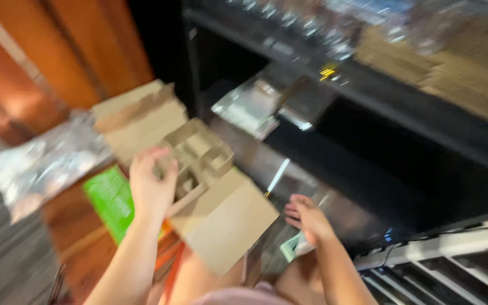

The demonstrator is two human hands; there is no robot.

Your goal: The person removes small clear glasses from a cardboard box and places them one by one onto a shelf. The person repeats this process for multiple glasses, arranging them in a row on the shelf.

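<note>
While left hand [151, 183] grips brown cardboard box [210, 197] | right hand [307, 217] open, empty | green package [111, 200] beneath

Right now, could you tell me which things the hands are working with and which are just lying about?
In hand:
left hand grips cardboard box with divider insert
right hand beside it

Lying about:
green packet
clear plastic bag
black shelf

left hand [151, 186]: bare, no ring seen | right hand [307, 217]: bare | arms: no sleeves | clothes: maybe pink, too blurry to be sure
</note>
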